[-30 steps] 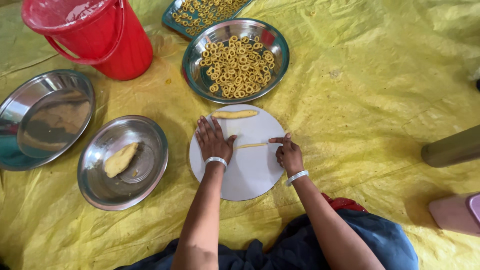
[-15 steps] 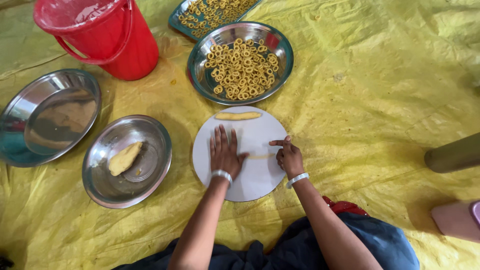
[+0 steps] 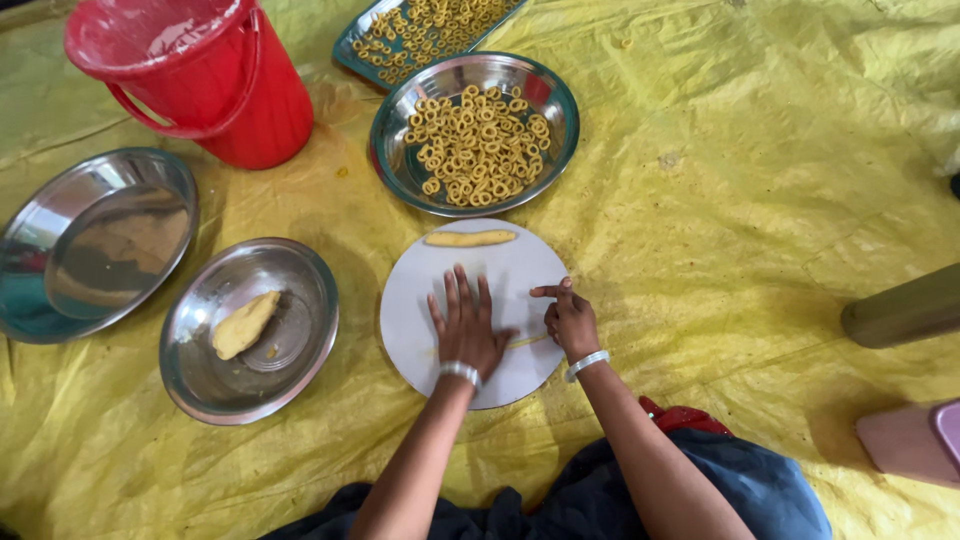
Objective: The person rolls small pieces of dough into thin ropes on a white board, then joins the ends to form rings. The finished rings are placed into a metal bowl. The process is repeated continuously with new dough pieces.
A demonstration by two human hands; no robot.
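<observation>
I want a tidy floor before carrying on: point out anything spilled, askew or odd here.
Little stands out. A few dough crumbs lie loose in the steel bowl beside the dough lump, and the yellow sheet is creased, with small specks. The dough rings sit inside their bowl. The left hand presses flat on the white board.

One head-worn camera looks steeply down, fairly near, at the yellow sheet (image 3: 760, 180).
</observation>
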